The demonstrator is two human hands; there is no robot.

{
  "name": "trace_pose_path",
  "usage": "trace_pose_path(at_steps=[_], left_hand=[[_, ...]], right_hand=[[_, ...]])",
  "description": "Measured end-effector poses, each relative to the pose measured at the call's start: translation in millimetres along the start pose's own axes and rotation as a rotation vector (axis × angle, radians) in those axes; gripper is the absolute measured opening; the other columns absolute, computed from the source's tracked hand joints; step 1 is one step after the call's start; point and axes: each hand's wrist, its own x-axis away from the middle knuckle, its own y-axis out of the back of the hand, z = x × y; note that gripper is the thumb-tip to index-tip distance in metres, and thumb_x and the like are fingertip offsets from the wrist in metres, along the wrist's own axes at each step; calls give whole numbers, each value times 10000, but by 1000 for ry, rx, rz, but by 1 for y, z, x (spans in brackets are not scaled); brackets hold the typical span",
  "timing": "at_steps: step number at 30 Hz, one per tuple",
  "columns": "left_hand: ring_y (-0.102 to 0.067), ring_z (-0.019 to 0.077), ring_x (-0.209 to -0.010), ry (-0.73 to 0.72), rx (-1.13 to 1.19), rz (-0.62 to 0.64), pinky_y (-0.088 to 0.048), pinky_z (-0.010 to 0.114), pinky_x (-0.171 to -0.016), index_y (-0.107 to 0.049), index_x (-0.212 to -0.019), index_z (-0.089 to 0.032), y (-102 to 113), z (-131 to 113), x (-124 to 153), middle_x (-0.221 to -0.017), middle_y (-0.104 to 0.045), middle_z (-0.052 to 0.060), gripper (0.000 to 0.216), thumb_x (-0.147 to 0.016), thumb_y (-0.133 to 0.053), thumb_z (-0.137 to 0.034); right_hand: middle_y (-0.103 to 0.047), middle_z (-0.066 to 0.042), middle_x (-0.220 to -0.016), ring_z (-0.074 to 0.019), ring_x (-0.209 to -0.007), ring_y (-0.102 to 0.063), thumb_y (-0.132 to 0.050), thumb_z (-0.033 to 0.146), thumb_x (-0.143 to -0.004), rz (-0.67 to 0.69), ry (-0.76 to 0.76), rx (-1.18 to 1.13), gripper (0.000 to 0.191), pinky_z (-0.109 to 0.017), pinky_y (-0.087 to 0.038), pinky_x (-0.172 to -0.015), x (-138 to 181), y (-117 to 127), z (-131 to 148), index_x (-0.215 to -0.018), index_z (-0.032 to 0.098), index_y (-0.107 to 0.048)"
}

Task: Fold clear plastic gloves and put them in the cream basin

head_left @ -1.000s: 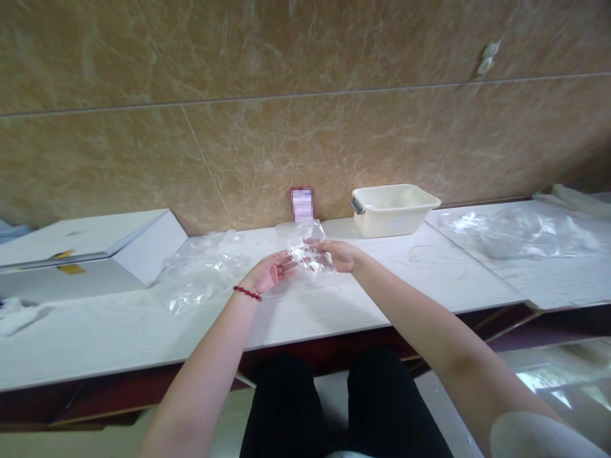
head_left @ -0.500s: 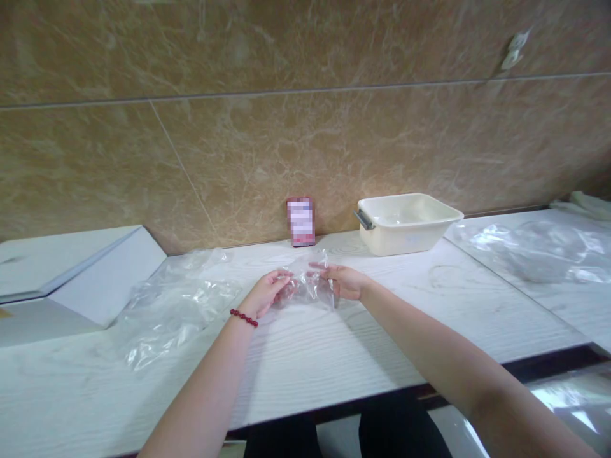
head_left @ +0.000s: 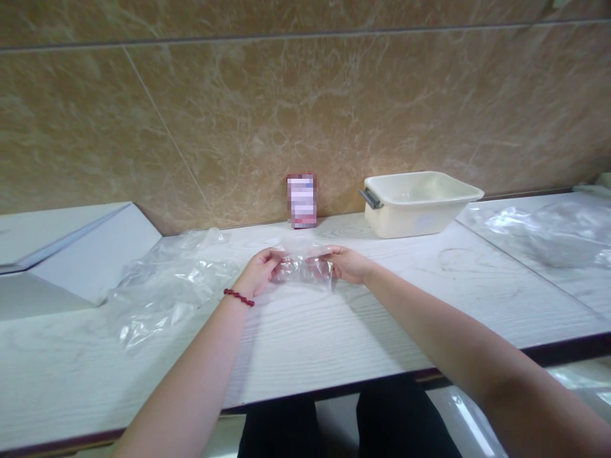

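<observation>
Both my hands meet over the middle of the white wood-grain table (head_left: pixel 305 343) and hold one small clear plastic bag (head_left: pixel 301 268) between them. My left hand (head_left: pixel 260 271), with a red bead bracelet at the wrist, pinches the bag's left edge with closed fingers. My right hand (head_left: pixel 346 263) grips the bag's right edge, fingers curled. The bag is crumpled and sits just above the tabletop.
A loose heap of clear plastic bags (head_left: pixel 167 286) lies to the left. A cream plastic tub (head_left: pixel 420 200) stands at the back right by the marble wall, a small card (head_left: pixel 301 200) leans on the wall, more plastic film (head_left: pixel 548 232) lies far right, white boards (head_left: pixel 71 254) far left.
My hands have lowered the bag toward the tabletop and drawn it slightly nearer. The camera has tilted, so the table fills more of the view.
</observation>
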Motion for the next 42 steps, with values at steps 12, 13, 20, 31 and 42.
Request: trace_pose_path(at_steps=[12, 13, 20, 31, 42], left_hand=[[-553, 75, -601, -3, 102, 62, -431, 177, -535, -543, -748, -170, -1, -5, 4, -759, -594, -3, 152, -621, -625, -184], [-554, 80, -581, 37, 126, 74, -436, 190, -524, -532, -839, -193, -2, -7, 5, -742, -592, -3, 188, -661, -592, -210], [-588, 125, -677, 157, 334, 107, -476, 276, -641, -430, -1050, -192, -9, -17, 9, -812, -595, 51, 372, -773, -395, -439], [-574, 68, -650, 28, 151, 17, -462, 220, -707, -327, -1192, -210, -11, -3, 7, -679, -591, -22, 560, -697, -523, -35], [-557, 78, -574, -35, 12, -83, -471, 248, -634, -384, -1129, -205, -8, 1, 3, -638, -580, -24, 491, -683, -537, -68]], right_hand=[[-573, 10, -583, -66, -485, -499, -368, -8, -583, -112, 89, 230, 267, -169, -387, -451, 0, -2, 1, -648, 142, -579], [-564, 15, -568, -63, -471, -488, -367, -4, -577, -125, 101, 229, 259, -161, -372, -433, -1, -3, 1, -635, 144, -571], [-538, 37, -550, -51, -441, -450, -388, 48, -605, -226, 184, 134, 204, -154, -336, -417, -5, -6, 0, -657, 171, -542], [-557, 25, -633, -61, -512, -468, -404, 65, -638, -230, 255, 110, 200, -178, -384, -496, -10, -3, -5, -695, 185, -555], [-565, 10, -601, -64, -526, -499, -363, 28, -621, -157, 171, 266, 242, -173, -422, -491, -5, -8, -5, -643, 138, -577]])
